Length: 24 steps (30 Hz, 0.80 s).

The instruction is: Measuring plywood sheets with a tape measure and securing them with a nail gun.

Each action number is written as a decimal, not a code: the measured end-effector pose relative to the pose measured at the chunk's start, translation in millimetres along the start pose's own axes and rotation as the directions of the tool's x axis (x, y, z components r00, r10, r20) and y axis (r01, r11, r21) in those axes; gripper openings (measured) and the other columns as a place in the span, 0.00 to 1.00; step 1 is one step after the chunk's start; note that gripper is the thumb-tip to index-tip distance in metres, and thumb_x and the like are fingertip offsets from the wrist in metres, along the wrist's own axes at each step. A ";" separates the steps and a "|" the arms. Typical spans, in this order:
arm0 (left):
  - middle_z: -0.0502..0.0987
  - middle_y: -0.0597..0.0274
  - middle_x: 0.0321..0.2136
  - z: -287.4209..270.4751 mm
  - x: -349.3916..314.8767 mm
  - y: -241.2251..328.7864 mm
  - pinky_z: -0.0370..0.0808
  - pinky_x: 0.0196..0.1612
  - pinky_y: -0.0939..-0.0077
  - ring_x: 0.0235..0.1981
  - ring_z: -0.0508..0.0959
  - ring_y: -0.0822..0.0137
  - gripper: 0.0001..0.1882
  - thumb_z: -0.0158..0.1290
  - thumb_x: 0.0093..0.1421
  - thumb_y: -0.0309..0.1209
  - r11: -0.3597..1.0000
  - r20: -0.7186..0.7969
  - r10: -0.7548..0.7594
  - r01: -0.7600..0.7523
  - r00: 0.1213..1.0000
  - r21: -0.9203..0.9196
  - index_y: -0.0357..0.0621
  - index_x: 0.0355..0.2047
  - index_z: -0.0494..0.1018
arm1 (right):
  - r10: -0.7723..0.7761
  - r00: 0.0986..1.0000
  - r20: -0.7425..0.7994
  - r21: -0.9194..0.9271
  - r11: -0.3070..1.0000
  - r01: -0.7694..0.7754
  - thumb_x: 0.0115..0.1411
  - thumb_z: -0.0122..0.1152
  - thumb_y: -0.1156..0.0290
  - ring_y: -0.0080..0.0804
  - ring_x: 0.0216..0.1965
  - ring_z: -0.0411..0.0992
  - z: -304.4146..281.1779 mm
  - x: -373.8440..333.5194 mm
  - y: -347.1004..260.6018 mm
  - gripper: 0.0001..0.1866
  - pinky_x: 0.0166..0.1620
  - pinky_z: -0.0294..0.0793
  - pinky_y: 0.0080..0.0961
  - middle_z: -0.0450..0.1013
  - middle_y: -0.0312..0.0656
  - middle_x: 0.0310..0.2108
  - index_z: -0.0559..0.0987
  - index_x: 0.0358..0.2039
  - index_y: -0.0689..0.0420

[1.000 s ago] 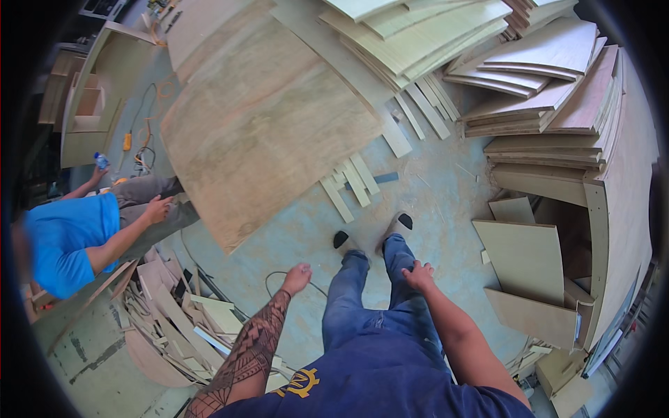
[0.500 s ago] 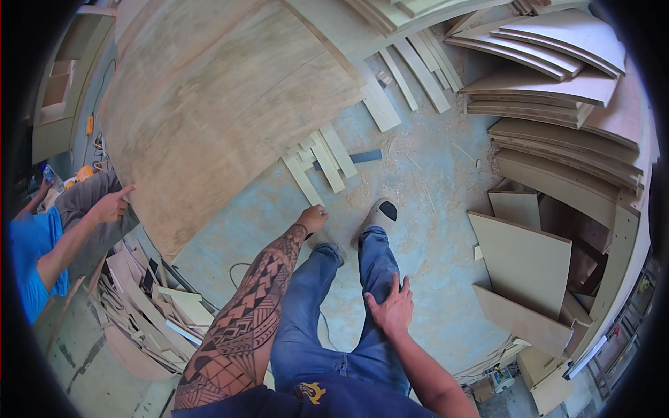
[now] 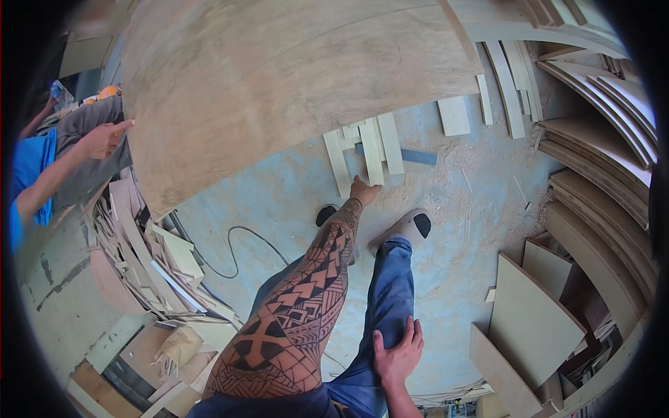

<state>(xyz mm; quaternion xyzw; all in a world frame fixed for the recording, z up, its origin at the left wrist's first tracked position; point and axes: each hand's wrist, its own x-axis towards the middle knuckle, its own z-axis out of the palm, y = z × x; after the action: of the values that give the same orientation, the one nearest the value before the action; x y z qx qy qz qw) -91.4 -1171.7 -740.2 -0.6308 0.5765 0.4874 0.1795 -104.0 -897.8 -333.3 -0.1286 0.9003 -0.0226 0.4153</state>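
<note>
A dusty blue-grey workshop floor, strewn with sawdust and offcuts. At its middle, a cluster of short pale wooden slats lying side by side, partly tucked under the near edge of a big plywood sheet. Left hand stretched down on a tattooed arm, fingertips touching the lower end of one slat; fingers extended, whether closing on the wood cannot be told. Just right of the slats, a flat grey-blue strip on the floor. Below the slats, two feet in dark-toed shoes and blue jeans. Further down from the slats, right hand resting flat on the right thigh, fingers spread, holding nothing. Left of the slats, beyond the plywood sheet's edge, another person's hand from a blue sleeve, fingers curled against the sheet's rim. Lower left of the slats, a heap of thin wood scraps and a black cable looping across the floor. Right of the slats, stacks of curved plywood panels; lower right, flat boards leaning together.
</note>
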 end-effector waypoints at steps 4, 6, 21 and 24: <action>0.59 0.27 0.65 20.6 5.9 9.1 0.64 0.67 0.68 0.67 0.64 0.46 0.68 0.72 0.44 0.46 0.957 0.003 -0.091 0.088 0.996 -0.276 0.17 0.67 0.40 | -0.030 0.999 -0.018 -0.036 0.999 0.030 0.51 0.68 0.42 0.56 0.61 0.63 0.1 3.0 11.9 0.47 0.62 0.63 0.50 0.64 0.54 0.63 0.67 0.65 0.58; 0.55 0.28 0.67 54.0 -5.5 25.5 0.63 0.67 0.69 0.68 0.63 0.48 0.69 0.73 0.44 0.46 0.909 0.160 -0.109 0.164 0.981 -0.384 0.18 0.68 0.38 | -0.018 0.999 -0.046 -0.081 0.997 0.015 0.51 0.68 0.43 0.56 0.61 0.63 -5.0 5.5 27.0 0.46 0.62 0.63 0.49 0.65 0.54 0.62 0.68 0.64 0.58; 0.83 0.52 0.31 -47.4 -214.2 53.8 0.78 0.40 0.63 0.35 0.84 0.56 0.24 0.60 0.60 0.51 0.900 -0.008 0.356 -0.345 0.934 -0.265 0.42 0.41 0.80 | -0.007 0.998 0.069 -0.122 0.992 0.016 0.56 0.65 0.45 0.53 0.57 0.69 -12.0 11.5 -1.8 0.43 0.59 0.70 0.44 0.67 0.50 0.60 0.67 0.65 0.59; 0.81 0.65 0.24 -55.2 -308.6 32.6 0.75 0.29 0.70 0.24 0.81 0.70 0.24 0.59 0.61 0.55 0.877 0.094 0.353 -0.294 0.931 -0.379 0.45 0.33 0.80 | 0.145 0.988 0.053 0.037 0.989 -0.147 0.62 0.57 0.43 0.55 0.57 0.68 -15.1 13.4 3.9 0.41 0.60 0.69 0.46 0.65 0.52 0.62 0.65 0.66 0.60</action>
<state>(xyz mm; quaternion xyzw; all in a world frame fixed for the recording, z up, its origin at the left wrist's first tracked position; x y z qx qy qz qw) -55.3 -1053.6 -450.2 -0.5061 0.5589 0.6565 0.0228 -124.6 -898.4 -333.9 -0.0546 0.8959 -0.0072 0.4408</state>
